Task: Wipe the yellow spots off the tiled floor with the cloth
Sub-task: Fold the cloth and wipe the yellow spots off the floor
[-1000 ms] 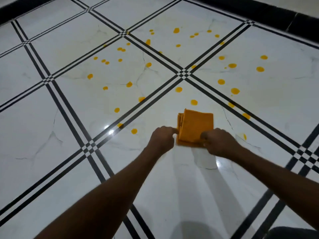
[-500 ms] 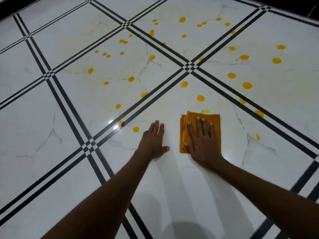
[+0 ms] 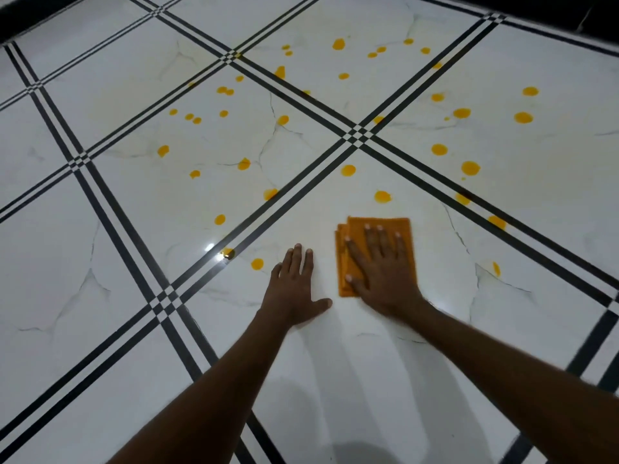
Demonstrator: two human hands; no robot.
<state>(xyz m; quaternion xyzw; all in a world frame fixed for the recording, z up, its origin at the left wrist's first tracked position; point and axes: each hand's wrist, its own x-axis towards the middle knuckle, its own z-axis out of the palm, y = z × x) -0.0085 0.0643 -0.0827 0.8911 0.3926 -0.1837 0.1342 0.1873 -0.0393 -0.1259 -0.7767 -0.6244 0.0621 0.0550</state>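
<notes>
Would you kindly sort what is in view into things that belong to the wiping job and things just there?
Job: cloth; yellow spots; right hand, flat on the cloth; tiled floor.
Just there: left hand, flat on the floor; dark wall base.

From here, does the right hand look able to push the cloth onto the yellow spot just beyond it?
Probably yes. The right hand lies flat on the folded cloth, and only bare tile separates the cloth's far edge from the nearest yellow spot.

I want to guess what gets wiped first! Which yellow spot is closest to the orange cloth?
The round yellow spot just beyond the top edge of the folded orange cloth, on the same white tile. All other spots lie farther off.
</notes>
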